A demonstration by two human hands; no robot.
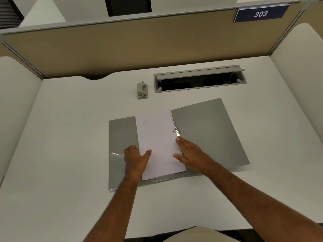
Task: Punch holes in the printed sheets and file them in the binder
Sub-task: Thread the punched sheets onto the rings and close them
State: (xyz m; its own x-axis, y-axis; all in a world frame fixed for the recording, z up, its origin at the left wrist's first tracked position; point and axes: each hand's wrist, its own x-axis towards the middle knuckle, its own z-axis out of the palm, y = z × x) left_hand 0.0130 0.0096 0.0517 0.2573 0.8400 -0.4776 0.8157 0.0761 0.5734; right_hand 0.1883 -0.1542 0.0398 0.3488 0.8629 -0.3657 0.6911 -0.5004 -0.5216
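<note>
Hole punch [142, 91] beside cable tray [200, 79].

Count of things on the white desk

One white desk [70, 137] carries one open grey ring binder [209, 133], one stack of white printed sheets [157, 137] whose number cannot be told, and one small beige hole punch [142, 90]. Two metal rings [176, 130] show at the binder's spine. One grey cable tray [200, 79] with its flap lifted is set into the desk. One blue sign [260, 13] reads 303. Two bare hands are in view: one left hand [135, 158], one right hand [189, 153].
</note>
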